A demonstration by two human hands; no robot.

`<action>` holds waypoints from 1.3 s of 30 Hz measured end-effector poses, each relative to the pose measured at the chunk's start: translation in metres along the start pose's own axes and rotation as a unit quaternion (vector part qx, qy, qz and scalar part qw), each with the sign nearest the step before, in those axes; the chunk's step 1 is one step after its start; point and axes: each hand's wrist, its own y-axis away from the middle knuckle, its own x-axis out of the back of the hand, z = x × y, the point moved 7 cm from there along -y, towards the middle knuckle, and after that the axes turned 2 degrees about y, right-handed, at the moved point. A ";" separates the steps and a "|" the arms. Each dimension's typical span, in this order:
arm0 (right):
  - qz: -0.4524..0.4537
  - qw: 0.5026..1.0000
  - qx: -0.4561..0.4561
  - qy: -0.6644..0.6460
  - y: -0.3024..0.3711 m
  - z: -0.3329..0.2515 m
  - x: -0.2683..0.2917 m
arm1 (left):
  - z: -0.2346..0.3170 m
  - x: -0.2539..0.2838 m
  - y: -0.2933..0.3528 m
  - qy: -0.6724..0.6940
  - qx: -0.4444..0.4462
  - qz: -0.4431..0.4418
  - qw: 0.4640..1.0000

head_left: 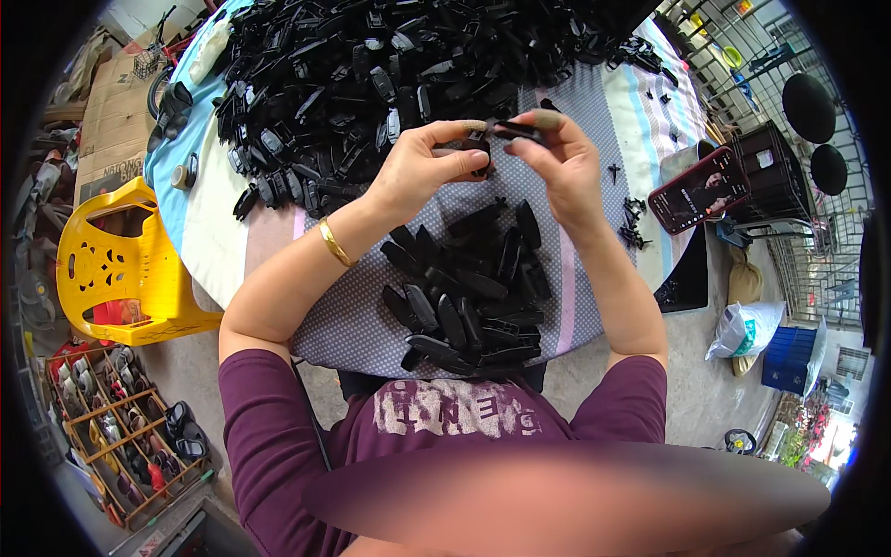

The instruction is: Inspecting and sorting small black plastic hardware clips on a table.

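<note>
Both of my hands are raised over the table, close together in front of the big heap. Between the thumb and fingers of my left hand is a small black plastic piece. My right hand pinches a slim, long black plastic piece; its tip is close to the left hand's piece, and I cannot tell if they touch. Below the hands, nearer to me, lies a small pile of long black plastic pieces. The large heap of black plastic parts spreads over the far side.
A patterned cloth covers the round table. Small black bits lie to the right, beside a propped phone. A yellow plastic chair stands at the left, a shoe rack below it. Wire racks line the right.
</note>
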 end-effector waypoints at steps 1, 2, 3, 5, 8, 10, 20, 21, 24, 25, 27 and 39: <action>0.001 1.000 0.001 0.001 0.003 0.001 -0.001 | 0.000 -0.001 -0.001 0.000 0.000 -0.001 1.000; -0.015 0.998 -0.011 0.053 0.005 0.004 -0.005 | 0.003 0.002 0.000 -0.035 -0.022 0.014 0.999; -0.032 0.994 -0.022 0.104 0.007 0.007 -0.008 | 0.007 0.004 0.000 -0.069 -0.044 0.030 0.996; -0.041 0.992 -0.017 0.117 0.009 0.009 -0.012 | 0.014 0.003 0.003 -0.109 -0.068 0.056 0.990; -0.033 0.992 -0.010 0.125 0.012 0.005 -0.015 | 0.017 0.005 0.005 -0.141 -0.090 0.081 0.983; -0.013 0.995 -0.003 0.094 0.015 0.002 -0.016 | 0.017 0.006 0.005 -0.136 -0.090 0.082 0.983; -0.012 0.986 0.018 0.163 0.019 0.001 -0.019 | 0.015 0.009 0.004 -0.093 -0.100 0.080 0.987; -0.009 0.987 0.020 0.160 0.020 0.000 -0.020 | 0.015 0.009 0.004 -0.084 -0.106 0.078 0.988; 0.001 0.984 0.035 0.175 0.021 0.001 -0.022 | 0.013 0.010 0.005 -0.082 -0.105 0.087 0.987; 0.006 0.980 0.048 0.193 0.022 0.000 -0.021 | 0.012 0.009 0.005 -0.082 -0.105 0.087 0.987; 0.007 0.970 0.071 0.231 0.022 -0.002 -0.021 | 0.014 0.008 0.007 -0.083 -0.122 0.088 0.985; -0.028 0.971 0.014 0.236 0.016 0.007 -0.025 | 0.018 -0.003 0.007 -0.111 -0.103 0.001 0.988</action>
